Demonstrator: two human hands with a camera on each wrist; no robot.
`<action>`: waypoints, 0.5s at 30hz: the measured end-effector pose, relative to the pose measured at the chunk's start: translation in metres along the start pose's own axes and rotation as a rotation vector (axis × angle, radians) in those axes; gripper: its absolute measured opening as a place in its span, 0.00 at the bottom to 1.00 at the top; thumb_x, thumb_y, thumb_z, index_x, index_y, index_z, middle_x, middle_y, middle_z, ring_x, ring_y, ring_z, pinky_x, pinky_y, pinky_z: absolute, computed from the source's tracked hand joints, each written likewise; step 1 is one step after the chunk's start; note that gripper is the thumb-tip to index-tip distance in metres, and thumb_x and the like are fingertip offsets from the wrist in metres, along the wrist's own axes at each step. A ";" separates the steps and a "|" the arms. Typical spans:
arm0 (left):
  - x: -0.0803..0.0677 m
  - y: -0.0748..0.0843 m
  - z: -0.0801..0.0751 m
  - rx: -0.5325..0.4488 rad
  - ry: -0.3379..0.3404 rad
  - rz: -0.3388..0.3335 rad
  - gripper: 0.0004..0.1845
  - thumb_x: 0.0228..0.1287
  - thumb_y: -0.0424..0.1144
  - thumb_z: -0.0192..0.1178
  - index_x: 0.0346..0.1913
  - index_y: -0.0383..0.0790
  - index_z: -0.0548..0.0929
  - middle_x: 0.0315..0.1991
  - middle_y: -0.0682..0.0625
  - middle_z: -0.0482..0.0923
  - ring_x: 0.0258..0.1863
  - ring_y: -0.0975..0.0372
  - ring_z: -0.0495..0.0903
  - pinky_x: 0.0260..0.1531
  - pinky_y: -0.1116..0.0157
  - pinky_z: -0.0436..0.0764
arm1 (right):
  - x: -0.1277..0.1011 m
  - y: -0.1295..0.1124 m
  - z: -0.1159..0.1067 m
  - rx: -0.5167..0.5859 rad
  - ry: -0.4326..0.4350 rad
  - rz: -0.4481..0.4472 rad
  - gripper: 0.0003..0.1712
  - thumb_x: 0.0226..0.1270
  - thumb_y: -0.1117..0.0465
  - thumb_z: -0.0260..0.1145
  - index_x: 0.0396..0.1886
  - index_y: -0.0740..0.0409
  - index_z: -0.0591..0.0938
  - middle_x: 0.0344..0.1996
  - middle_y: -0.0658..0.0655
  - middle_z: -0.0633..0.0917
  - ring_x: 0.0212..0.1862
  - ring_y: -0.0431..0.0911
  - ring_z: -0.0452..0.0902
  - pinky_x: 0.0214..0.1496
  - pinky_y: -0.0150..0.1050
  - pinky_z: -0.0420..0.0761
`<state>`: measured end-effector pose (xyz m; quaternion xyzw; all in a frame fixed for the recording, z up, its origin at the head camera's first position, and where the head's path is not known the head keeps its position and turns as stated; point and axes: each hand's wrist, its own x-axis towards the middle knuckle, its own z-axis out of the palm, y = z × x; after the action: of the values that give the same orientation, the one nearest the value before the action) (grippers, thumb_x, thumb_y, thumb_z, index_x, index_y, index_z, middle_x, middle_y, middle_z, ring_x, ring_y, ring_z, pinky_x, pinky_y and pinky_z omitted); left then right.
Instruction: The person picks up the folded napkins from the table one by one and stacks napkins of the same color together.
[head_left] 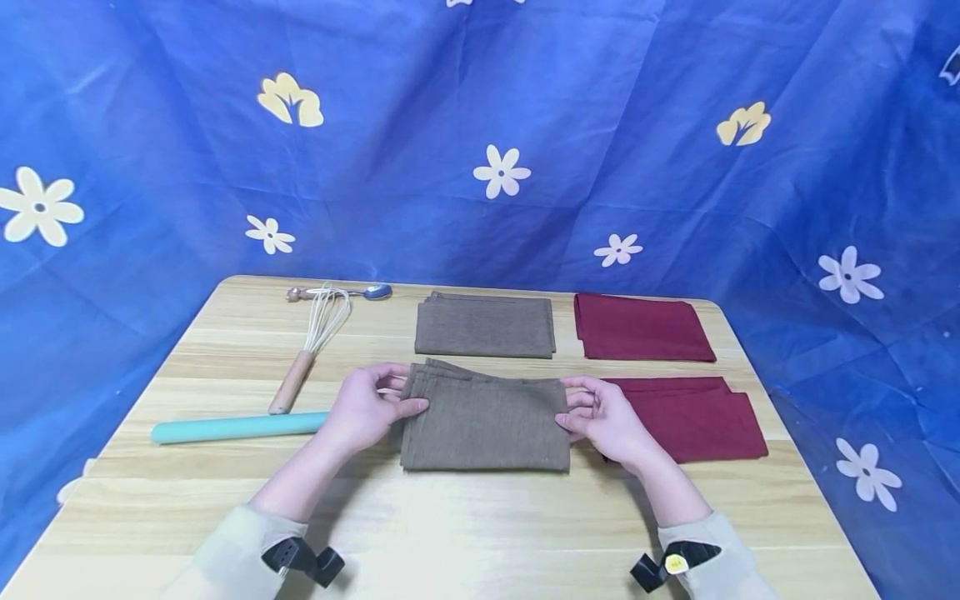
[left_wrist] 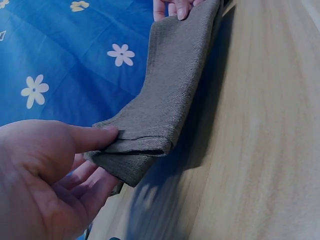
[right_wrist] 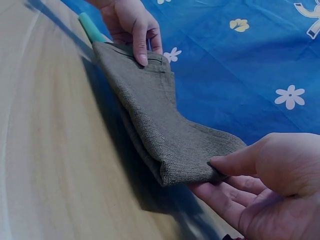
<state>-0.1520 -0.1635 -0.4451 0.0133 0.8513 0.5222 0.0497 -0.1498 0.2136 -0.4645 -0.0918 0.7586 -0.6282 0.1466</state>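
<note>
A folded brown cloth (head_left: pixel 483 423) is held just above the wooden table (head_left: pixel 465 533) between both hands. My left hand (head_left: pixel 365 407) pinches its left end, thumb on top and fingers beneath, as the left wrist view shows on the brown cloth (left_wrist: pixel 165 95) and left hand (left_wrist: pixel 60 170). My right hand (head_left: pixel 600 417) pinches the right end the same way; in the right wrist view the brown cloth (right_wrist: pixel 160 125) sags between the right hand (right_wrist: pixel 260 185) and the far hand.
A second folded brown cloth (head_left: pixel 485 327) and two folded dark red cloths (head_left: pixel 641 327) (head_left: pixel 701 421) lie on the table. At the left are a whisk (head_left: pixel 311 342), a spoon (head_left: pixel 352 292) and a teal rolling pin (head_left: pixel 236 427). A blue flowered sheet (head_left: pixel 480 125) hangs behind.
</note>
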 end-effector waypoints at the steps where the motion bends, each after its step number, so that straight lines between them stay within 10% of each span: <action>1: 0.000 0.000 0.000 0.000 0.002 -0.001 0.31 0.57 0.36 0.82 0.61 0.28 0.82 0.48 0.39 0.87 0.43 0.53 0.87 0.44 0.64 0.87 | 0.000 -0.001 0.000 0.006 0.002 -0.002 0.33 0.67 0.77 0.70 0.71 0.73 0.71 0.40 0.63 0.86 0.39 0.48 0.88 0.37 0.48 0.91; 15: -0.001 0.005 -0.008 -0.022 0.038 -0.056 0.32 0.58 0.44 0.82 0.62 0.32 0.85 0.53 0.40 0.87 0.55 0.48 0.85 0.47 0.59 0.88 | 0.007 -0.012 -0.012 0.026 -0.001 0.007 0.34 0.68 0.76 0.69 0.72 0.70 0.70 0.41 0.61 0.87 0.41 0.46 0.89 0.37 0.48 0.90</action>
<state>-0.1519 -0.1683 -0.4374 -0.0210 0.8463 0.5301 0.0485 -0.1610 0.2199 -0.4516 -0.0873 0.7506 -0.6375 0.1504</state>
